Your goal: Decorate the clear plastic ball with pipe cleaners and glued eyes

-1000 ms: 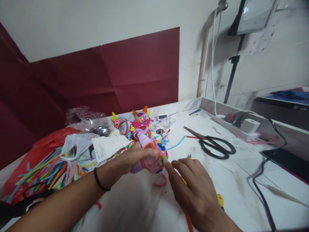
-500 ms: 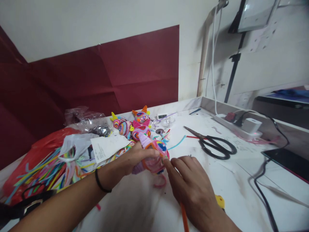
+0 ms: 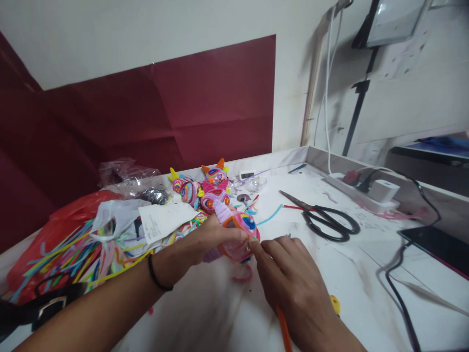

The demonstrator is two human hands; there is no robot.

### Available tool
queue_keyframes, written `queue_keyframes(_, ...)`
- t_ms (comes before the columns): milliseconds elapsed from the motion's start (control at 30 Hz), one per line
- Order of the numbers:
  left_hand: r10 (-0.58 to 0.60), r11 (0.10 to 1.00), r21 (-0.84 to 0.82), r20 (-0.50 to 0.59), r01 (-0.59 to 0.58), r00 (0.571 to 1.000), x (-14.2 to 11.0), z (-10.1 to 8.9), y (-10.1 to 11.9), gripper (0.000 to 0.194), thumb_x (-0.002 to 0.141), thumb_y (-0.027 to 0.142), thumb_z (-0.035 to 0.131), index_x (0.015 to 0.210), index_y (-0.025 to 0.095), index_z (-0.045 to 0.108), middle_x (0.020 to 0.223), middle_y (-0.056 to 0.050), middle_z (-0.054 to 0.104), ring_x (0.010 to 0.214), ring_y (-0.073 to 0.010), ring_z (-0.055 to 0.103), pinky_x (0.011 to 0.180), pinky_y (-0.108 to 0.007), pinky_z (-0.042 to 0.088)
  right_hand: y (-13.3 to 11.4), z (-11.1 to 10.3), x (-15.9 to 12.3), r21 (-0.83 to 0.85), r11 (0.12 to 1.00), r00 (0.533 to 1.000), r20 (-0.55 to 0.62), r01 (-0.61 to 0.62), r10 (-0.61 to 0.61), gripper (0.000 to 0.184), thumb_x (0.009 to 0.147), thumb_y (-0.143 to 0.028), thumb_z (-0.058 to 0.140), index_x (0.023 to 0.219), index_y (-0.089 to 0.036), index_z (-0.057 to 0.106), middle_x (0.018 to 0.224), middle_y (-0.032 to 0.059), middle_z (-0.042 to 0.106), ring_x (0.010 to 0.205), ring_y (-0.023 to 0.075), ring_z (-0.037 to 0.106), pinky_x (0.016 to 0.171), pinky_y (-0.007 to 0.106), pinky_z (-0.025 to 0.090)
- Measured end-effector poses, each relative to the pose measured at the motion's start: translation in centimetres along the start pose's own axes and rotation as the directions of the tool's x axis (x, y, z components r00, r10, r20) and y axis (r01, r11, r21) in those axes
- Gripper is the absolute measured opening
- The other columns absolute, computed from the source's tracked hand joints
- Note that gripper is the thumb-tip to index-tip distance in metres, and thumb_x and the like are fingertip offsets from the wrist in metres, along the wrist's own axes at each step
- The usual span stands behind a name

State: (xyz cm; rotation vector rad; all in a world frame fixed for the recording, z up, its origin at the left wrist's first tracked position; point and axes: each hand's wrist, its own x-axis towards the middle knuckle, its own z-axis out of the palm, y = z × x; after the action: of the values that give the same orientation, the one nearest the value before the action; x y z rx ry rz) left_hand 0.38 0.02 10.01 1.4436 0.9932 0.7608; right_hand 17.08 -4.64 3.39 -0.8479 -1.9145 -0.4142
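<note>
Head view: left hand (image 3: 205, 239) has its grip wrapped around a pipe-cleaner figure (image 3: 238, 234) just above the worktop (image 3: 366, 274); right hand (image 3: 293, 283) pinches its edge, an orange stem (image 3: 284, 332) under the palm. Likely light, soft and easily bent; best held by the body.

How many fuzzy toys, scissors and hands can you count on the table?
Pipe-cleaner toy held in the left hand: 1
Finished pipe-cleaner toys behind it: 3
Scissors: 1
Hands, counting the right hand: 2
Total: 7
</note>
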Motion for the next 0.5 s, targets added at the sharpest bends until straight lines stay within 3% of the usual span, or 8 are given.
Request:
queue_keyframes(233, -0.026, 1.0, -0.015, -0.081, 0.025, 0.996, 1.0, 0.3, -1.1, 0.023, 0.058, 0.024, 0.073, 0.076, 0.015, 0.062, 0.072, -0.001, 0.06, 0.067, -0.0144, 0.055, 0.063, -0.026, 0.044, 0.1, -0.3, -0.9, 0.078, 0.992, 0.992, 0.092, -0.095, 0.088, 0.026, 0.093, -0.006, 0.047, 0.117, -0.01, 0.057, 0.08, 0.0065, 0.06, 0.071, 0.0182, 0.048, 0.062, 0.035, 0.034)
queue_keyframes(367, -0.023, 0.999, 0.041, -0.113, 0.028, 0.993, 1.7, -0.5, -2.2, 0.028, 0.058, 0.032, 0.076, 0.075, 0.016, 0.061, 0.079, -0.001, 0.059, 0.071, -0.0148, 0.055, 0.065, -0.027, 0.044, 0.1, -0.3, -1.0, 0.08, 0.986, 0.988, -0.043, -0.144, 0.148, 0.025, 0.089, -0.007, 0.056, 0.113, -0.014, 0.058, 0.078, 0.0049, 0.06, 0.07, 0.0171, 0.053, 0.065, 0.034, 0.039)
queue_keyframes(500, -0.027, 0.998, 0.052, -0.072, 0.03, 0.997, 1.9, -1.2, -3.1, 0.03, 0.062, 0.039, 0.077, 0.074, 0.015, 0.062, 0.079, -0.002, 0.059, 0.071, -0.0143, 0.054, 0.064, -0.027, 0.044, 0.0, 0.2, -1.1, 0.087, 0.984, 0.978, -0.128, -0.155, 0.166, 0.019, 0.086, -0.006, 0.061, 0.102, -0.015, 0.061, 0.073, 0.0046, 0.06, 0.066, 0.0168, 0.053, 0.063, 0.033, 0.04)
